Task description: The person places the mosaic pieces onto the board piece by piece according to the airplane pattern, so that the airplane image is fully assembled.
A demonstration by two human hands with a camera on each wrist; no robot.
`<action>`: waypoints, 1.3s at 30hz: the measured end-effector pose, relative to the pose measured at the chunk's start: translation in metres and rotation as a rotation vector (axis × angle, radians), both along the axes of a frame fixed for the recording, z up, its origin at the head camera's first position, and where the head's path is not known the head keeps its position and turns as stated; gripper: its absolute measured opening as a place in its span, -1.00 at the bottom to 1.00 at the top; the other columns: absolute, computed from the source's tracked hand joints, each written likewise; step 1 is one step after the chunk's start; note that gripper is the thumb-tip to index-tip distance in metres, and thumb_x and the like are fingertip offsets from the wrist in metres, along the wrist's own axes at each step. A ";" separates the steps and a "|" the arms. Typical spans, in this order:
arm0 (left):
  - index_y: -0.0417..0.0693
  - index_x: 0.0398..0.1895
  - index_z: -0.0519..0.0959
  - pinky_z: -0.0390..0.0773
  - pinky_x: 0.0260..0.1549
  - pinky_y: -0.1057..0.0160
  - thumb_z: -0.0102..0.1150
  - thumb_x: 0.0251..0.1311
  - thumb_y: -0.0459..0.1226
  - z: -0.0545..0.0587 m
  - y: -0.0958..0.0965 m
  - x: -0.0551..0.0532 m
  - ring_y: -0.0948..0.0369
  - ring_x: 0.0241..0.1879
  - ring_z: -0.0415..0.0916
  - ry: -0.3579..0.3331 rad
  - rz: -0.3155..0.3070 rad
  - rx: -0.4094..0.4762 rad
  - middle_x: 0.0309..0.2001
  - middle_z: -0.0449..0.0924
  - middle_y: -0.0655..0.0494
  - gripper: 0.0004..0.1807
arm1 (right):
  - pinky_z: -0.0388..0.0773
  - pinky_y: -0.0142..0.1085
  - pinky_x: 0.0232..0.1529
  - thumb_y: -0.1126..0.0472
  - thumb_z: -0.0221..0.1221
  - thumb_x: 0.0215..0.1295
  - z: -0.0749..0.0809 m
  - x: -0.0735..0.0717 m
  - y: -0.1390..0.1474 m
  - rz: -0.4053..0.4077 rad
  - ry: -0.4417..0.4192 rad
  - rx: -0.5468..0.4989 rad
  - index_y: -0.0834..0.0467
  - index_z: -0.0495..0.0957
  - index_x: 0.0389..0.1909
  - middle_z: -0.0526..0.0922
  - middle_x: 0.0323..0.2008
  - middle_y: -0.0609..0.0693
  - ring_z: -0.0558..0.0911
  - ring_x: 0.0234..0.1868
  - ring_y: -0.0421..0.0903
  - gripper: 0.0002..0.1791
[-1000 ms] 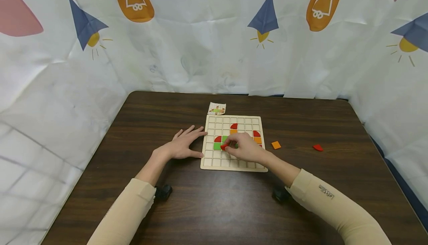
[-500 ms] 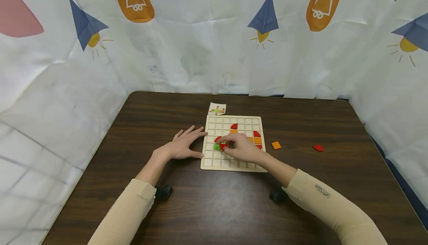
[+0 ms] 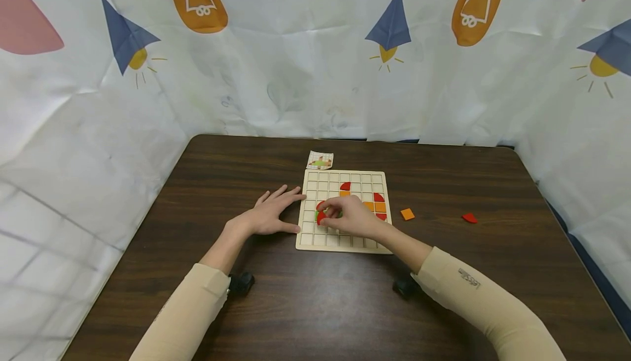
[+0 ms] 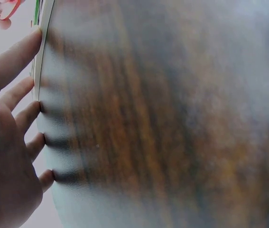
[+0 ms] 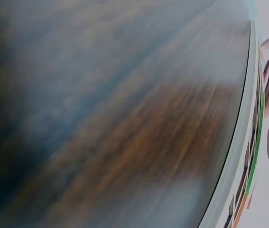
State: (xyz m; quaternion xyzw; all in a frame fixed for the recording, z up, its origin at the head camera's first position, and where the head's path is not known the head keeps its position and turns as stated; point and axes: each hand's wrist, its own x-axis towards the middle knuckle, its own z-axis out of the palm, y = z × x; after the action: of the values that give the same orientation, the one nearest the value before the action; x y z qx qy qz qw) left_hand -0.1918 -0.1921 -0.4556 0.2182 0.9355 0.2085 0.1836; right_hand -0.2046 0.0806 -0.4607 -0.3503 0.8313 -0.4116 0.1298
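A pale wooden grid board (image 3: 345, 243) lies on the dark table. My right hand (image 3: 355, 217) is over its left-centre part and pinches a red quarter-circle tile (image 3: 321, 218) between thumb and forefinger. In the left wrist view that red tile (image 4: 10, 9) is held above the board's surface. My left hand (image 3: 268, 213) is spread on the table, thumb and forefinger touching the board's left edge. Red, orange and green tiles sit in the grid, including a red tile (image 3: 345, 186) near the top. Some green tiles are partly hidden by my right hand.
A small pattern card (image 3: 320, 160) lies against the board's top left corner. Right of the board are a loose orange square tile (image 3: 407, 214) and, further out, a loose red quarter-circle tile (image 3: 470, 218). A patterned curtain hangs behind the table (image 3: 236, 158).
My right hand has moved slightly left across the board with the red tile, which now covers part of a green square. The left hand has stayed in place.
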 end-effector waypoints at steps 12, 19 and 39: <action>0.19 0.65 0.15 -0.35 0.46 -0.31 0.35 0.25 0.18 0.000 0.000 0.001 -0.02 0.62 -0.35 0.001 -0.007 0.009 0.66 -0.14 0.08 -0.03 | 0.56 -0.32 -0.35 0.15 0.49 0.22 -0.001 -0.004 -0.015 -0.019 0.038 -0.006 0.15 0.72 -0.08 0.68 -0.50 -0.27 0.63 -0.46 -0.28 -0.70; 0.20 0.64 0.16 -0.35 0.45 -0.31 0.34 0.25 0.19 0.000 0.000 0.001 -0.02 0.62 -0.35 0.002 -0.003 0.009 0.66 -0.14 0.09 -0.04 | 0.60 -0.37 -0.29 0.18 0.50 0.20 -0.004 -0.005 -0.024 -0.014 0.012 -0.001 0.18 0.72 -0.09 0.70 -0.49 -0.26 0.66 -0.43 -0.33 -0.70; 0.20 0.63 0.18 -0.36 0.46 -0.30 0.35 0.25 0.16 0.002 -0.001 0.002 -0.01 0.62 -0.36 -0.005 -0.001 0.021 0.66 -0.14 0.09 -0.06 | 0.59 -0.38 -0.32 0.27 0.45 0.24 -0.003 -0.005 -0.038 -0.017 0.027 0.058 0.25 0.71 -0.05 0.71 -0.46 -0.15 0.63 -0.45 -0.29 -0.71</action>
State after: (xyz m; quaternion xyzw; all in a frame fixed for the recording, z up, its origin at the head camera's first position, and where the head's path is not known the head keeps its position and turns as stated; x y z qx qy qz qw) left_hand -0.1902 -0.1931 -0.4536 0.2202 0.9327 0.2185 0.1837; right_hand -0.2091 0.0426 -0.4635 -0.3450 0.8473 -0.3838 0.1253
